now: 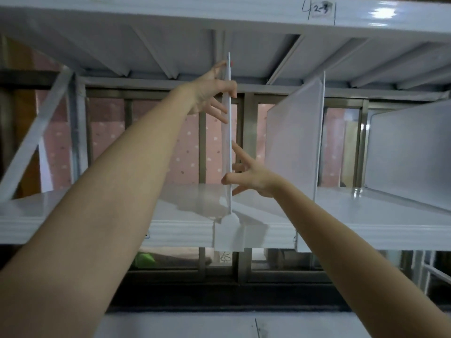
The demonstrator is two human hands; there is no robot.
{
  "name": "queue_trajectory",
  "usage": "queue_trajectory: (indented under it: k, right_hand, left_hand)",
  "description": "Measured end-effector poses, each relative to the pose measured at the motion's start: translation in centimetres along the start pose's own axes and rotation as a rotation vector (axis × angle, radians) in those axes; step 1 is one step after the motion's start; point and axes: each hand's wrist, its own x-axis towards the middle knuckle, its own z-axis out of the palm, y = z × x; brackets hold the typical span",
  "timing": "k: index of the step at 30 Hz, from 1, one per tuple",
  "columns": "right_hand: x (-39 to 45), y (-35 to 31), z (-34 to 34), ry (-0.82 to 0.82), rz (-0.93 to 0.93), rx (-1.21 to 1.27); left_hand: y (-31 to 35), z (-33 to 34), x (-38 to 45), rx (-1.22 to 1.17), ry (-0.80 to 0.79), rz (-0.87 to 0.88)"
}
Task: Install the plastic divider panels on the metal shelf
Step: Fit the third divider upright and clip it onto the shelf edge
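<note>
A thin translucent plastic divider panel [228, 142] stands upright, edge-on to me, on the white metal shelf [97, 215]. Its flat clip tab [228, 236] hangs over the shelf's front lip. My left hand [212, 91] grips the panel near its top, thumb and fingers pinching the edge just under the upper shelf. My right hand [249, 176] holds the lower part of the panel from the right side, with the fingers spread against it. A second divider panel [295, 137] stands upright on the shelf to the right.
The upper shelf [219, 11] with a handwritten label spans the top. A third white panel [410, 147] stands at far right. A diagonal brace [36, 137] crosses at left. A window frame and pink dotted curtain [185, 152] lie behind. A lower shelf [219, 325] shows below.
</note>
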Motion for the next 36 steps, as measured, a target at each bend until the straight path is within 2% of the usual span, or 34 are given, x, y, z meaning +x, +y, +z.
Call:
queue_trajectory:
  k: [6,15,28,36]
  right_hand:
    - [0.1,0.2,0.2,0.002,-0.017,0.033]
    - [-0.6,0.8,0.6,0.1,-0.038,0.062]
    - [0.1,1.5,1.0,0.06,-0.099,0.027]
    - [-0.7,3.1,1.6,0.034,-0.093,0.04]
  left_hand:
    - [-0.8,0.5,0.5,-0.062,0.025,-0.003]
    - [-1.3,2.2,1.8,-0.042,0.05,0.059]
    - [-2.7,0.9,1.6,-0.066,0.123,0.175]
    - [-3.4,2.7,0.1,-0.002,0.081,0.242]
